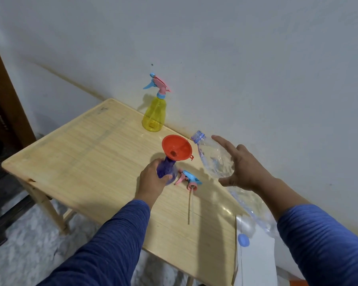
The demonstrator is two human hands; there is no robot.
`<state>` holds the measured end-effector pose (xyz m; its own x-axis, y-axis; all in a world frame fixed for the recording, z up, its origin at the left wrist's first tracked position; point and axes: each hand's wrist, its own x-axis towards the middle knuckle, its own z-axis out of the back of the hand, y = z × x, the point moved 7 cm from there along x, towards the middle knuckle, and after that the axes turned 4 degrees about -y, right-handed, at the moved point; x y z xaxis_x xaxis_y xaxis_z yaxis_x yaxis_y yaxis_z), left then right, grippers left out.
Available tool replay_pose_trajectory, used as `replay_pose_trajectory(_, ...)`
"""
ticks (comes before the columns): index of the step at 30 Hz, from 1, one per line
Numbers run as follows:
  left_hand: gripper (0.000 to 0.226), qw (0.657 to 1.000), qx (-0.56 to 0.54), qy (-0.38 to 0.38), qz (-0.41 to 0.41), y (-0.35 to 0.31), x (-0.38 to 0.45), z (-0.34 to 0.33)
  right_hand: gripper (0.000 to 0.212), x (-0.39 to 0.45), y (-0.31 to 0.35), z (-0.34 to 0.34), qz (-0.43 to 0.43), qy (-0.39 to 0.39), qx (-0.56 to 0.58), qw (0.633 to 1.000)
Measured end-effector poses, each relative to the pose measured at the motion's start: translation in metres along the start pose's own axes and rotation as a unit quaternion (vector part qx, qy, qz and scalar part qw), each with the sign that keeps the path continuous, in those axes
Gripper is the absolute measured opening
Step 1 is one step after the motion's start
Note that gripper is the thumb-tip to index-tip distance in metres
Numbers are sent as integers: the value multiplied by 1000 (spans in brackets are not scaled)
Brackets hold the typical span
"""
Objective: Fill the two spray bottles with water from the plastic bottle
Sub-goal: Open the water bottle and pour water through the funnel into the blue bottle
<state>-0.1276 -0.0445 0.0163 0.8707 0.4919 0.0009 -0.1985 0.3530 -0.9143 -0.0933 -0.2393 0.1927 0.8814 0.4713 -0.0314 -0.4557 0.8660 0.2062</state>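
Colours on the pale wood-grain table (87, 162):
Orange-red funnel (176, 147) on purple spray bottle (166, 169). Behind funnel: yellow spray bottle (154, 115), pink/blue head. Right of funnel: clear plastic bottle (214, 159), bluish neck; loose pink/blue trigger head (189, 179); blue cap (243, 240). Sleeves (112, 240) dark blue, fine stripes.

left hand (153, 178) grips blue bottle (166, 169) | funnel (176, 148) atop

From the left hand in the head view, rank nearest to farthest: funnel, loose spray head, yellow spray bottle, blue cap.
From the left hand:
1. Loose spray head, just right on the table.
2. Funnel, just above, in the purple bottle.
3. Yellow spray bottle, at the wall.
4. Blue cap, lower right.
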Motion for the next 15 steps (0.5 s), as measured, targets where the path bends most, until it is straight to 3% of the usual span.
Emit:
replay_pose_trajectory(6, 51, 1000, 3, 5, 8, -1, -1, 0, 112, -7, -11, 18, -12, -167, 170, 971)
replay_pose_trajectory(10, 48, 1000, -6, 6, 3, -3, -3, 0, 112, -19, -25, 23, -40, -240, 216, 946)
replay_pose_trajectory(15, 45, 1000, 2, 4, -2, -4, -3, -1, 114, -37, -44, 24, -89, -349, 282, 889)
